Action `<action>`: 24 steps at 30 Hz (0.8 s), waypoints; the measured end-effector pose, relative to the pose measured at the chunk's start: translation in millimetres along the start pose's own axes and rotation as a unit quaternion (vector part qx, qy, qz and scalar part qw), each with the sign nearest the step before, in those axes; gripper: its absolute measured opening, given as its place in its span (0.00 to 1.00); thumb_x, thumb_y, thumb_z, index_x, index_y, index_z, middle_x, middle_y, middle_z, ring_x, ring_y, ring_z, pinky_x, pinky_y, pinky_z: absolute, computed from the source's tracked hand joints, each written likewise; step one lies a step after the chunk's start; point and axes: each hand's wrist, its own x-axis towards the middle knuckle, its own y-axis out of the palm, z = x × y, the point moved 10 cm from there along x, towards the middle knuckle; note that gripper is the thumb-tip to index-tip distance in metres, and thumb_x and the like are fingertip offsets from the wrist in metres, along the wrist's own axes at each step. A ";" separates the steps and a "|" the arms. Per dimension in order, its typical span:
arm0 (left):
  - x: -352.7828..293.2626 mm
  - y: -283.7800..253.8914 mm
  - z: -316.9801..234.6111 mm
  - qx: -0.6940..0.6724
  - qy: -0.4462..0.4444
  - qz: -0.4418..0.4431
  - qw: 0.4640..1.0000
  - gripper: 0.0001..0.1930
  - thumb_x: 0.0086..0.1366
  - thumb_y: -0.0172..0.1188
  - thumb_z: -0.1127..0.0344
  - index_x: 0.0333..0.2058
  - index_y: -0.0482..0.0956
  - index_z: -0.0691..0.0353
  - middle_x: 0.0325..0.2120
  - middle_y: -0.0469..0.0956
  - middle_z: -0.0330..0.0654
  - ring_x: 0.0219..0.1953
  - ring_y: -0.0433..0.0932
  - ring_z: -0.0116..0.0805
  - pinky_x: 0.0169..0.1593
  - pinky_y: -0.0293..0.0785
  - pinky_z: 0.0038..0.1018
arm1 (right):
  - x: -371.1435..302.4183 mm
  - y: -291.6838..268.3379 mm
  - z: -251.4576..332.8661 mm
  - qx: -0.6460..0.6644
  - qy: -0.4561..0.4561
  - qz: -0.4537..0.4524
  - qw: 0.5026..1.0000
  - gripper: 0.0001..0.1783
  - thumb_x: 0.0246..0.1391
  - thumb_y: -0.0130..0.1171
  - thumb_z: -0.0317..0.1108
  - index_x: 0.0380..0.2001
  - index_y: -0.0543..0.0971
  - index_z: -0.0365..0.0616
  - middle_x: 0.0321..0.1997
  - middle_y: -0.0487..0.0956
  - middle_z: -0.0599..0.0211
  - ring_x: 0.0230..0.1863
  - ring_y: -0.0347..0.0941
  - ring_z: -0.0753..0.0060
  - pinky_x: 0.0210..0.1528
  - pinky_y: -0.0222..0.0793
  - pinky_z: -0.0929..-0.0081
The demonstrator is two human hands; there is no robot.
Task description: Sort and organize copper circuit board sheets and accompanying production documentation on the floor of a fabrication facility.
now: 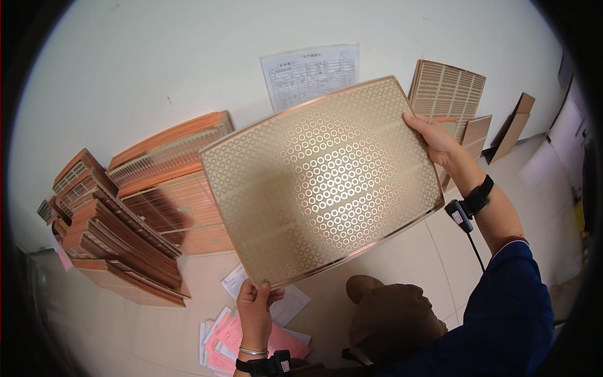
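Observation:
Between my hands I hold up a large circuit board panel, tilted, pale gold with a copper rim and rows of small ring shapes. My left hand pinches its lower left corner, the thumb on the front. My right hand grips the upper part of its right edge, thumb on the front and the other fingers mostly hidden behind. A bright glare lies on the panel's middle, and a shadow falls on its left part. The panel hides part of the stacks and wall behind it.
Copper panel stacks lean by the wall at left; more panels stand at right. Brown boards lean farther right. A printed sheet hangs on the wall. Pink and white papers lie on the floor below, near a brown shape.

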 end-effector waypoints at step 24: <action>24.1 4.1 57.9 0.218 -0.190 0.182 0.940 0.19 0.65 0.47 0.62 0.51 0.65 0.66 0.44 0.72 0.49 0.46 0.73 0.38 0.49 0.70 0.32 | 6.9 -24.5 -20.3 -0.101 -0.021 -0.010 0.995 0.20 0.56 0.53 0.42 0.44 0.73 0.35 0.38 0.75 0.63 0.36 0.71 0.74 0.39 0.68 0.74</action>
